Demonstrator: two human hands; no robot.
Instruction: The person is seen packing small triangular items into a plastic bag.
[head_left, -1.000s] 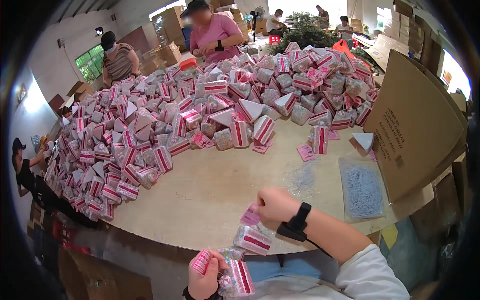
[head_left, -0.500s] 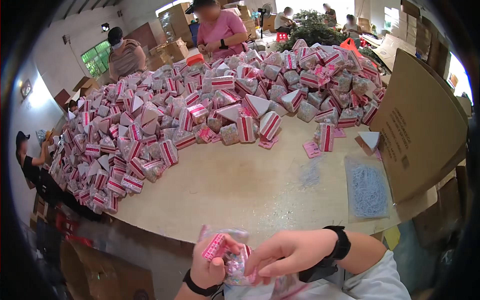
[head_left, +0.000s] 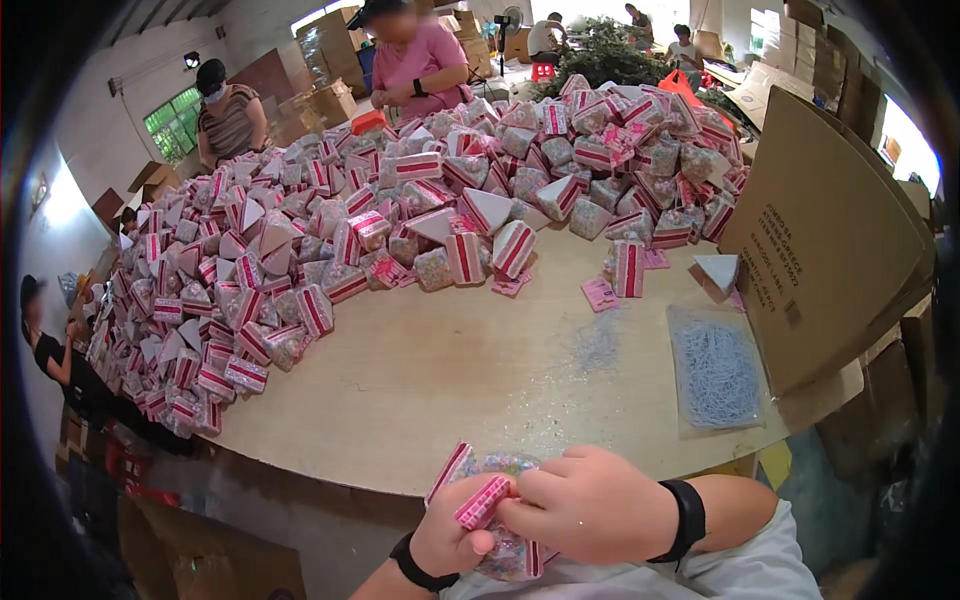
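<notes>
Just off the table's near edge, my left hand (head_left: 448, 528) is wrapped round a wedge-shaped cake-slice ornament (head_left: 512, 556) with pink trim and multicoloured sprinkles. A small folded pink card (head_left: 482, 503) rests against the fingers of that hand. My right hand (head_left: 600, 508) has its fingertips pinched together at the edge of the card, touching the ornament's upper part. What lies between those fingertips is hidden. A large heap of similar cake-slice ornaments (head_left: 485, 208) covers the far and left table.
On the right lies a clear bag of pale string loops (head_left: 718, 372), with loose strings (head_left: 596, 346) left of it. Pink cards (head_left: 600, 295) lie near the heap. A tall open carton (head_left: 830, 240) borders the table (head_left: 430, 390). Several people are around, one in a pink shirt (head_left: 418, 65).
My right hand has moved from the ornament's lower side up to the pink card. The ornament has turned in my left hand, and the whole view has shifted slightly.
</notes>
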